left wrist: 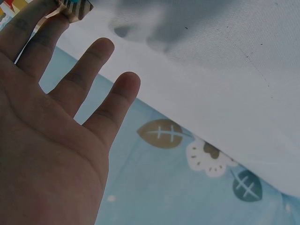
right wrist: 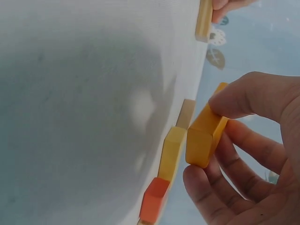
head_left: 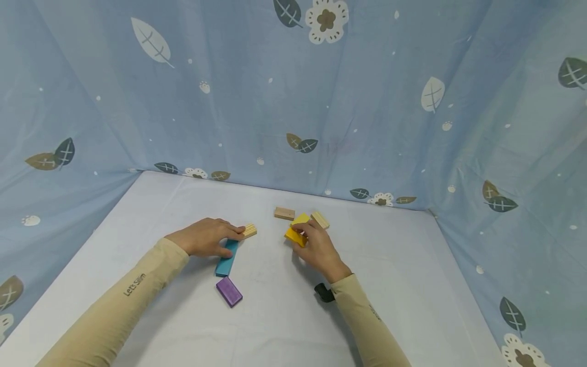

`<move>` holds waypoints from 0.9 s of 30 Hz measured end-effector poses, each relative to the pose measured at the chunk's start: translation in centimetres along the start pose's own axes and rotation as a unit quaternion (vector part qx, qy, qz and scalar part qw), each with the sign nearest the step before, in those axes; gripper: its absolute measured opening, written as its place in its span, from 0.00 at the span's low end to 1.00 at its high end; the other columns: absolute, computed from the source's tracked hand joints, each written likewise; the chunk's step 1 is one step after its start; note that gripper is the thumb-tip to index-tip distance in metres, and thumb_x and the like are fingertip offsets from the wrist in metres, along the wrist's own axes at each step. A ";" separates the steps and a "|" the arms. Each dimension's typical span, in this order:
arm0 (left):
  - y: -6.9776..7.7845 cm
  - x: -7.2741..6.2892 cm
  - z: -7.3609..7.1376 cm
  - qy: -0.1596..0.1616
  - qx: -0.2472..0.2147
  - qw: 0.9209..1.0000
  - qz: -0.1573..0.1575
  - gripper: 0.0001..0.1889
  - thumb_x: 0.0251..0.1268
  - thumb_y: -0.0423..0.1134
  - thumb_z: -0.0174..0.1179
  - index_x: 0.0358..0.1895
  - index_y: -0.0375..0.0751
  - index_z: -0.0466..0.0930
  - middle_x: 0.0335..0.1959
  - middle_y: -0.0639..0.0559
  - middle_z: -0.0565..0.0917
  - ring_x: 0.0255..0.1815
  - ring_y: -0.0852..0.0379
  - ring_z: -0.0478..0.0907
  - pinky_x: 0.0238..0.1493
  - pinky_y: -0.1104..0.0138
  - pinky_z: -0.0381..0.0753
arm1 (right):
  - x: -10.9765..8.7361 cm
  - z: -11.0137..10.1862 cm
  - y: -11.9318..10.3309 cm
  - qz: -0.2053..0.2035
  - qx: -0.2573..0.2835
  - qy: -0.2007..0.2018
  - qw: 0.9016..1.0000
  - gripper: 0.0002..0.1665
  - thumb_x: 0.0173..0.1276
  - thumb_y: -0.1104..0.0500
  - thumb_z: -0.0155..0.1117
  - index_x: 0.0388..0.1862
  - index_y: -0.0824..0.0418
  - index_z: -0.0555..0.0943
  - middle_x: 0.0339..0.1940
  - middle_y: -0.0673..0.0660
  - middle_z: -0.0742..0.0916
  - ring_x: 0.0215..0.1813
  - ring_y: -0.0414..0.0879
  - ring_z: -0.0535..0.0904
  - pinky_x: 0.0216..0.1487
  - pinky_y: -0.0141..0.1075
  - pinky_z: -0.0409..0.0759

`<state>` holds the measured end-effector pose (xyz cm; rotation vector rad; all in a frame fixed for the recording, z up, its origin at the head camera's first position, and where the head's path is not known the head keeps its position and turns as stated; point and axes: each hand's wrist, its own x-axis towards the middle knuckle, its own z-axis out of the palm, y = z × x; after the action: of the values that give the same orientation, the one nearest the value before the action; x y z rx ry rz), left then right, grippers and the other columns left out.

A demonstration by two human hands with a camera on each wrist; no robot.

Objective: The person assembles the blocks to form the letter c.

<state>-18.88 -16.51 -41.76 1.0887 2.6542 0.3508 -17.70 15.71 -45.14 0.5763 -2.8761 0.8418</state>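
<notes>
In the head view my right hand (head_left: 317, 250) holds a yellow block (head_left: 295, 237) above the table. The right wrist view shows that yellow block (right wrist: 201, 140) pinched between thumb and fingers. A second yellow block (head_left: 300, 219) lies just beyond it. My left hand (head_left: 208, 238) rests its fingertips on a striped wooden block (head_left: 249, 231), its thumb over a blue block (head_left: 225, 266). In the left wrist view the left hand's fingers are spread, two reaching the striped wooden block (left wrist: 77, 10). An orange block (right wrist: 154, 200) appears only in the right wrist view.
A purple block (head_left: 229, 291) lies nearer me, below the blue one. Two plain wooden blocks, one at the back (head_left: 285, 213) and one to its right (head_left: 320, 220), flank the yellow blocks. A black object (head_left: 324, 293) sits partly behind my right sleeve. Patterned blue cloth (head_left: 247, 102) hangs behind the table.
</notes>
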 end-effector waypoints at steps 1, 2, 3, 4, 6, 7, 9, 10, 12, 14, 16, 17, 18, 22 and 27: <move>0.0 0.0 0.0 -0.001 -0.001 1.000 -0.001 0.28 0.65 0.47 0.70 0.66 0.41 0.80 0.72 0.47 0.73 0.69 0.39 0.71 0.68 0.42 0.70 | 0.1 0.1 -0.1 -0.002 -0.002 0.000 1.000 0.25 0.61 0.63 0.75 0.57 0.61 0.83 0.50 0.54 0.81 0.46 0.43 0.79 0.48 0.32 0.83; 0.0 0.1 0.0 -0.001 -0.001 1.000 -0.001 0.28 0.65 0.47 0.70 0.66 0.41 0.80 0.72 0.47 0.73 0.69 0.39 0.71 0.68 0.42 0.70 | 0.2 0.1 -0.1 -0.005 -0.004 -0.002 1.000 0.25 0.61 0.63 0.75 0.58 0.61 0.83 0.50 0.54 0.81 0.46 0.43 0.79 0.48 0.32 0.83; 0.0 0.1 0.1 -0.002 0.000 1.000 -0.002 0.28 0.65 0.47 0.70 0.66 0.41 0.80 0.72 0.47 0.73 0.69 0.39 0.71 0.68 0.42 0.70 | 0.2 0.2 -0.2 -0.009 -0.006 -0.003 1.000 0.25 0.61 0.63 0.75 0.58 0.61 0.83 0.50 0.54 0.81 0.46 0.43 0.79 0.48 0.32 0.83; -0.1 0.1 0.1 -0.002 0.000 1.000 -0.003 0.28 0.65 0.47 0.70 0.66 0.42 0.80 0.72 0.47 0.73 0.69 0.39 0.71 0.68 0.42 0.70 | 0.3 0.2 -0.3 -0.012 -0.009 -0.005 1.000 0.25 0.61 0.63 0.75 0.58 0.60 0.83 0.51 0.55 0.81 0.47 0.44 0.79 0.48 0.32 0.83; -0.1 0.1 0.2 -0.003 0.001 1.000 -0.003 0.28 0.65 0.47 0.70 0.67 0.42 0.79 0.72 0.47 0.73 0.69 0.39 0.71 0.68 0.43 0.70 | 0.5 0.3 -0.5 -0.015 -0.014 -0.009 1.000 0.25 0.62 0.62 0.74 0.59 0.59 0.83 0.51 0.55 0.81 0.46 0.43 0.79 0.47 0.32 0.83; -0.1 0.1 0.2 -0.003 0.001 1.000 -0.003 0.28 0.65 0.47 0.70 0.67 0.42 0.79 0.72 0.47 0.73 0.69 0.39 0.71 0.68 0.43 0.70 | 0.6 0.4 -0.6 -0.020 -0.016 -0.010 1.000 0.25 0.62 0.62 0.74 0.59 0.59 0.83 0.51 0.55 0.81 0.46 0.44 0.79 0.47 0.32 0.83; -0.2 0.2 0.2 -0.003 0.003 1.000 -0.004 0.28 0.65 0.47 0.70 0.67 0.42 0.79 0.72 0.47 0.73 0.69 0.39 0.71 0.68 0.43 0.70 | 0.8 0.4 -0.8 -0.029 -0.019 -0.012 0.999 0.25 0.62 0.63 0.73 0.59 0.58 0.82 0.51 0.55 0.82 0.46 0.44 0.79 0.47 0.32 0.83; -0.2 0.2 0.2 -0.003 0.003 1.000 -0.004 0.28 0.65 0.47 0.70 0.67 0.42 0.79 0.72 0.47 0.73 0.69 0.39 0.71 0.68 0.43 0.70 | 0.9 0.4 -0.9 -0.032 -0.019 -0.013 0.999 0.25 0.62 0.63 0.73 0.59 0.58 0.82 0.51 0.54 0.82 0.46 0.43 0.79 0.47 0.32 0.82; -0.2 0.2 0.2 -0.003 0.003 1.000 -0.004 0.28 0.65 0.47 0.70 0.67 0.42 0.79 0.72 0.47 0.73 0.69 0.39 0.71 0.68 0.43 0.70 | 1.2 0.5 -1.2 -0.040 -0.017 -0.013 0.999 0.25 0.62 0.64 0.73 0.59 0.57 0.82 0.51 0.54 0.82 0.46 0.44 0.79 0.47 0.33 0.82; -0.2 0.2 0.2 -0.005 0.002 1.000 -0.006 0.29 0.65 0.47 0.70 0.67 0.42 0.79 0.72 0.47 0.73 0.69 0.39 0.71 0.68 0.43 0.69 | 1.5 0.6 -1.5 -0.041 -0.014 -0.019 0.999 0.25 0.63 0.65 0.72 0.60 0.57 0.82 0.51 0.53 0.82 0.46 0.43 0.78 0.49 0.33 0.82; -0.2 0.2 0.2 -0.006 0.001 1.000 -0.006 0.29 0.65 0.47 0.70 0.67 0.42 0.79 0.72 0.47 0.73 0.69 0.39 0.71 0.68 0.43 0.69 | 1.7 0.7 -1.8 -0.039 -0.015 -0.026 0.999 0.25 0.63 0.65 0.72 0.60 0.57 0.82 0.50 0.52 0.81 0.46 0.42 0.78 0.50 0.32 0.82; -0.2 0.2 0.2 -0.006 0.001 1.000 -0.006 0.29 0.65 0.47 0.70 0.67 0.42 0.79 0.72 0.47 0.73 0.69 0.39 0.71 0.68 0.43 0.69 | 1.9 0.8 -2.0 -0.036 -0.016 -0.030 0.999 0.25 0.63 0.65 0.72 0.61 0.57 0.82 0.51 0.51 0.81 0.46 0.42 0.77 0.51 0.32 0.82; -0.2 0.2 0.2 -0.006 0.001 1.000 -0.006 0.29 0.65 0.47 0.70 0.67 0.42 0.79 0.72 0.47 0.73 0.69 0.39 0.71 0.68 0.42 0.69 | 2.0 0.9 -2.1 -0.033 -0.017 -0.034 0.999 0.25 0.64 0.64 0.72 0.61 0.56 0.82 0.51 0.51 0.81 0.47 0.42 0.77 0.51 0.32 0.82; -0.2 0.2 0.1 -0.007 0.000 1.000 -0.007 0.28 0.65 0.47 0.70 0.67 0.42 0.79 0.72 0.47 0.74 0.69 0.40 0.72 0.68 0.42 0.70 | 2.6 1.3 -2.6 -0.035 -0.021 -0.041 0.998 0.25 0.64 0.64 0.72 0.61 0.56 0.82 0.52 0.51 0.81 0.47 0.42 0.77 0.52 0.31 0.81; -0.3 0.2 0.2 -0.005 0.000 1.000 -0.007 0.28 0.65 0.48 0.70 0.67 0.43 0.79 0.72 0.48 0.74 0.68 0.40 0.72 0.67 0.43 0.70 | 3.4 1.7 -3.2 -0.045 -0.025 -0.047 0.998 0.25 0.65 0.64 0.72 0.61 0.57 0.82 0.53 0.53 0.81 0.51 0.44 0.78 0.56 0.32 0.81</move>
<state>-19.15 -16.52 -42.06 1.0694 2.6508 0.3419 -19.63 11.18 -44.31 0.7520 -2.9196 0.7458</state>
